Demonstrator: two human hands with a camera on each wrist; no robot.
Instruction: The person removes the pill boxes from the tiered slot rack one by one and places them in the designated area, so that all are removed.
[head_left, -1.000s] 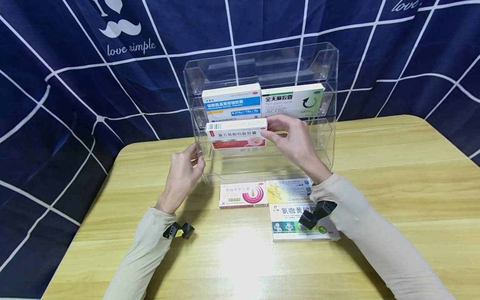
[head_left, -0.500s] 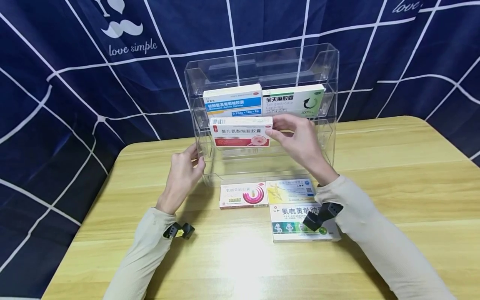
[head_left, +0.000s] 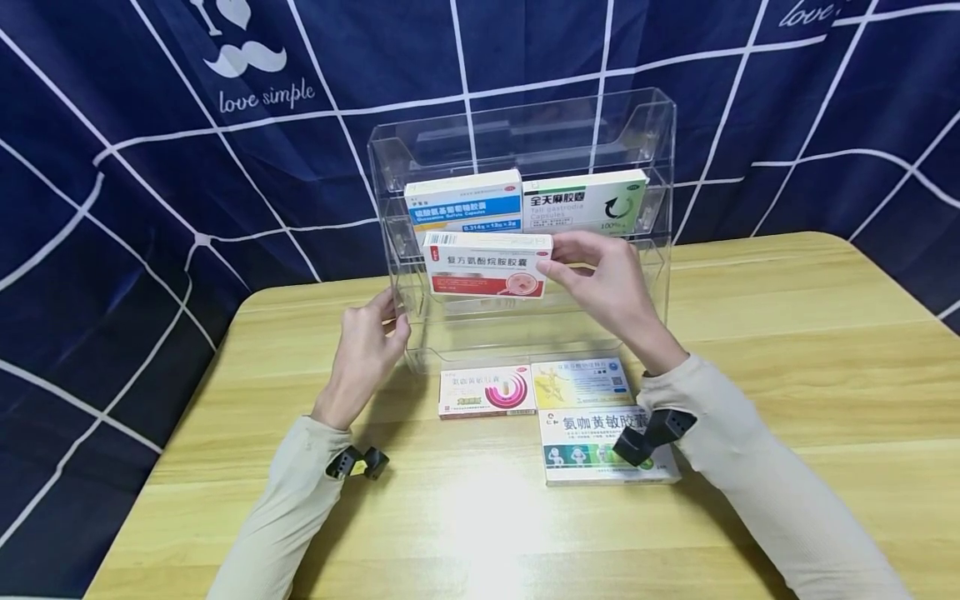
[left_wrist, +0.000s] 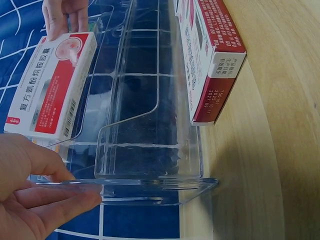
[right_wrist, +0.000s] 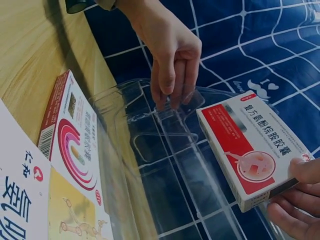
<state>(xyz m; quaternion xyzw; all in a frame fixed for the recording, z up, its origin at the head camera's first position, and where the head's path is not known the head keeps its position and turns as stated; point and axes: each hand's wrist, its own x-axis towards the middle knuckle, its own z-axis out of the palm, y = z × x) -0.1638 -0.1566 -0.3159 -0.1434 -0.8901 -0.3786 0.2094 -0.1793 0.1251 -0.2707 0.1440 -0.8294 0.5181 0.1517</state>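
Note:
Between thumb and fingers my right hand [head_left: 603, 279] pinches the right end of a white and red medicine box [head_left: 487, 265], held in front of the middle tier of a clear acrylic rack [head_left: 510, 329]. At the rack's left side, my left hand [head_left: 363, 346] grips the thin side panel; in the left wrist view its thumb and fingers [left_wrist: 75, 197] lie on either side of that panel. Behind the held box, a blue and white medicine box [head_left: 465, 200] and a green and white one [head_left: 588, 200] stand side by side in a higher tier.
On the wooden table [head_left: 420, 517] before the rack lie a pink and white box [head_left: 487, 392], a yellow and blue box [head_left: 581, 382] and a larger white and green box [head_left: 592, 446]. A dark blue checked cloth [head_left: 322, 200] hangs behind.
My right hand has shifted the white and red box slightly to the right, and its right end now sits a little lower. My left hand has stayed on the rack's side.

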